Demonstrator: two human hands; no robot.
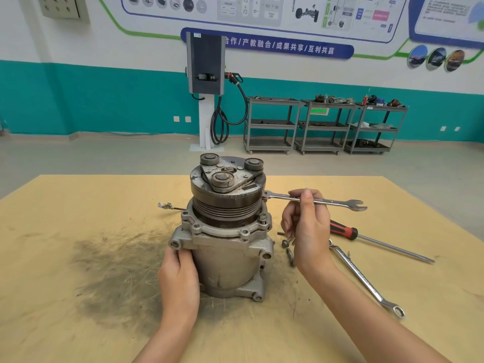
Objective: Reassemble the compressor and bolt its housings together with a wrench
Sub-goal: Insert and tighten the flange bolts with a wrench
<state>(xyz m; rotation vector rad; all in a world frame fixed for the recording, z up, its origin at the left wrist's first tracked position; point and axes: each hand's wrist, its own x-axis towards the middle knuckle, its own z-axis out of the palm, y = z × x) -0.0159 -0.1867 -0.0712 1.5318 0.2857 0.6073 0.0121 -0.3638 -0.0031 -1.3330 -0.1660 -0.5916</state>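
- The compressor (226,231) stands upright on its end near the middle of the desk (78,297), pulley (227,187) on top, a dark smear of grime on the desk to its left.
- The left hand (179,276) wraps round the lower left of the body, fingers curled against it: a bracing grip.
- The right hand (306,226) pinches the shank of a wrench (314,201) between thumb and fingertips; the wrench lies about level, its ring end at the flange just under the pulley's right side, its open end pointing toward the desk's right edge.
- A bolt (262,218) stands proud on the flange's right side. Whether the ring is seated on a bolt head cannot be seen behind the pulley.
- Judged step: tightening a housing bolt. To do it well, seat the ring fully and square on the head, shift the pinch to a fuller grasp farther out on the shank, swing in short arcs clear of the pulley, and keep the left hand firm so the body does not turn.
- Loose bolts (287,247) lie just right of the compressor, so some probably remain to fit.
- A second wrench (366,279) and a screwdriver (379,243) lie toward the right edge.
- No container holds anything on the desk; carts (324,124) by the far wall carry parts too small to identify.
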